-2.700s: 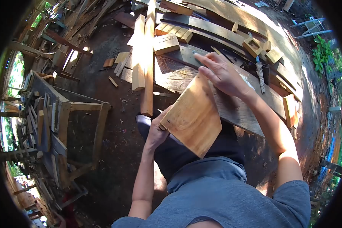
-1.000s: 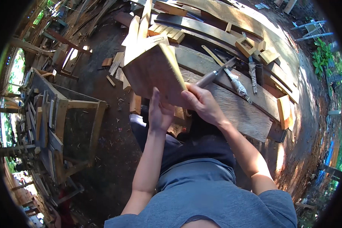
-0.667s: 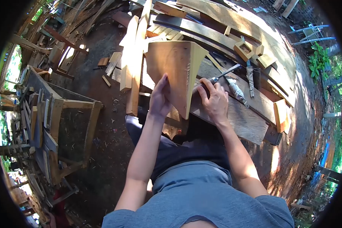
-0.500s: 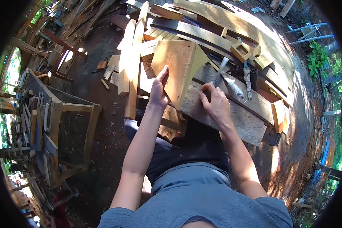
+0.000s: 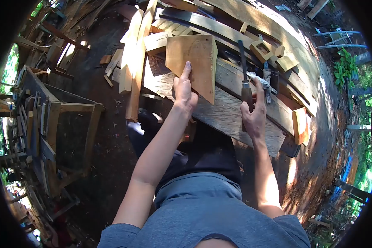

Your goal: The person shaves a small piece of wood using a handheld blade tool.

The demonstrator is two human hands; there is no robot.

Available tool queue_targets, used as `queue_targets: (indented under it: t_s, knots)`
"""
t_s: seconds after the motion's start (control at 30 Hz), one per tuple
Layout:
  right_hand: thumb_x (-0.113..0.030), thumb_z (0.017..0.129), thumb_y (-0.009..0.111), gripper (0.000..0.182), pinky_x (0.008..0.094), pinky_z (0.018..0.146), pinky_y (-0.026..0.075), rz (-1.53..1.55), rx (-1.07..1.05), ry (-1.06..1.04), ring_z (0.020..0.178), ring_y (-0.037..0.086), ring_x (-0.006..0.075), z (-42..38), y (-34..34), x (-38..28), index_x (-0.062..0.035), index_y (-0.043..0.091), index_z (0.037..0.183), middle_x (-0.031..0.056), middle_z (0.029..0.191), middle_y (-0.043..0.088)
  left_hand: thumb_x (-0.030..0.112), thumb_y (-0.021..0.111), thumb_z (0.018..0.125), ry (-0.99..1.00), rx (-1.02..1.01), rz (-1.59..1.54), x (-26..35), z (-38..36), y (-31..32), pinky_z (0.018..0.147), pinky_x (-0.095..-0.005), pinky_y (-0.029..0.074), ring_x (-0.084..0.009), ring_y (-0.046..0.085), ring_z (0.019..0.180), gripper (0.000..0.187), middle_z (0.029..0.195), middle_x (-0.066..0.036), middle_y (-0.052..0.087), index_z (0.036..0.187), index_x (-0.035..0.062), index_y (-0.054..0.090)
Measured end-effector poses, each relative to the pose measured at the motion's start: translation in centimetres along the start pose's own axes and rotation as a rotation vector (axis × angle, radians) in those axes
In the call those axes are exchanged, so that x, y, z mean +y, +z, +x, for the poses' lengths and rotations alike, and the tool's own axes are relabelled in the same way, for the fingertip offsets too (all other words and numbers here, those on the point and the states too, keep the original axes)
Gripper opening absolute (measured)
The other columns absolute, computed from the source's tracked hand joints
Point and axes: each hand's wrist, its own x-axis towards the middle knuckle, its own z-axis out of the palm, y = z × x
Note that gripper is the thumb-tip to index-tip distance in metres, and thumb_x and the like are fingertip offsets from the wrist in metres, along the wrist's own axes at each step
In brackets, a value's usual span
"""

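My left hand grips a light-brown wooden piece by its lower left side, the thumb lying on its broad face. The piece has a slanted lower edge and stands tilted above the bench. To its right, my right hand is closed around the wooden handle of a chisel, whose dark blade points up and away from me. Just behind the chisel lies a stick-like tool wrapped in pale material. Below both hands stretches a weathered bench plank.
Two long battens lie at the left of the bench. A small square wooden frame and several offcuts sit toward the back right. An angled block stands at the right end. A wooden frame structure stands on the ground at left.
My right hand has moved right and now holds the chisel upright; earlier the tool there was tilted and blurred. The wooden piece has turned so its broad face shows more.
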Motion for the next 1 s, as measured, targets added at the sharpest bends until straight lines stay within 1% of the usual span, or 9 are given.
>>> queue_targets:
  t_s: [0.07,0.2,0.43,0.53,0.6,0.73,0.8,0.87,1.0]
  knots:
    - [-0.01,0.08,0.055,0.06,0.0369,0.075,0.049,-0.06,-0.114,-0.164,0.078,0.057,0.0269,-0.6,-0.7,-0.3,-0.0065,0.051,0.139,0.0155,0.093,0.055,0.022,0.071,0.093,0.079,0.019,-0.051,-1.4,-1.2,0.2,0.097,-0.041,0.051,-0.0207,0.059,0.115,0.047,0.125,-0.008,0.06,0.132,0.0054,0.05]
    - [-0.007,0.078,0.056,0.058,0.0448,0.078,0.051,-0.175,-0.138,-0.179,0.086,0.062,0.0369,-3.5,-0.6,-1.7,-0.0042,0.053,0.136,0.0196,0.1,0.059,0.02,0.071,0.093,0.158,-0.063,-0.054,-3.7,-1.6,1.1,0.097,-0.0354,0.049,-0.0178,0.059,0.113,0.041,0.124,-0.003,0.061,0.129,0.0094,0.054]
    - [-0.014,0.095,0.059,0.055,0.0447,0.073,0.051,-0.275,-0.238,-0.107,0.084,0.062,0.035,-6.5,-0.9,-0.3,-0.0108,0.044,0.148,0.0146,0.097,0.059,0.017,0.067,0.096,0.232,-0.03,0.12,-4.9,-1.9,0.8,0.092,-0.0338,0.05,-0.0168,0.061,0.107,0.037,0.119,-0.005,0.062,0.128,0.0053,0.052]
    - [-0.014,0.093,0.059,0.06,0.0443,0.067,0.052,-0.388,-0.263,-0.122,0.078,0.06,0.0314,-6.7,-0.9,-0.2,-0.0155,0.042,0.15,0.0117,0.09,0.054,0.011,0.058,0.099,0.161,0.068,0.167,-3.2,-6.1,-0.2,0.102,-0.0362,0.043,-0.0156,0.053,0.118,0.041,0.126,-0.01,0.056,0.135,0.0,0.044]
    - [-0.012,0.092,0.057,0.061,0.044,0.069,0.052,-0.408,-0.272,-0.089,0.079,0.06,0.0314,-6.4,-0.8,-0.4,-0.0161,0.042,0.15,0.0124,0.09,0.054,0.008,0.054,0.1,0.376,0.198,0.372,-2.2,-9.1,1.0,0.107,-0.0379,0.038,-0.0181,0.047,0.124,0.046,0.131,-0.012,0.05,0.142,-0.0008,0.039]
    - [-0.01,0.083,0.057,0.072,0.0429,0.062,0.053,-0.478,-0.236,-0.135,0.079,0.059,0.0267,-6.0,0.3,0.1,-0.0207,0.039,0.152,0.009,0.09,0.05,0.015,0.058,0.097,1.204,-0.243,1.387,2.2,-2.8,2.6,0.109,-0.0395,0.032,-0.0271,0.046,0.123,0.032,0.129,-0.011,0.053,0.129,0.008,0.059]
    - [-0.01,0.081,0.057,0.075,0.0424,0.063,0.054,-0.465,-0.214,-0.175,0.081,0.059,0.0266,-5.5,0.5,0.4,-0.0231,0.039,0.152,0.0091,0.09,0.049,0.03,0.053,0.101,1.27,-0.179,1.587,2.1,1.5,4.0,0.105,-0.0411,0.035,-0.0296,0.05,0.119,0.031,0.122,-0.012,0.059,0.126,0.0148,0.063]
    - [-0.009,0.081,0.056,0.075,0.0421,0.062,0.053,-0.442,-0.244,-0.208,0.082,0.058,0.0275,-4.9,0.7,0.9,-0.0252,0.039,0.152,0.0104,0.091,0.049,0.04,0.045,0.103,1.066,-0.161,1.823,1.6,3.8,5.1,0.096,-0.0422,0.044,-0.0309,0.06,0.107,0.034,0.114,-0.009,0.065,0.122,0.0189,0.065]
    - [-0.01,0.089,0.059,0.069,0.0408,0.06,0.052,-0.539,-0.303,-0.18,0.072,0.059,0.0255,-4.4,-0.3,0.8,-0.0288,0.04,0.152,0.0075,0.085,0.049,0.052,0.041,0.102,1.023,-0.043,1.844,1.3,4.4,5.5,0.076,-0.0444,0.055,-0.033,0.07,0.091,0.041,0.1,-0.008,0.073,0.115,0.0244,0.067]
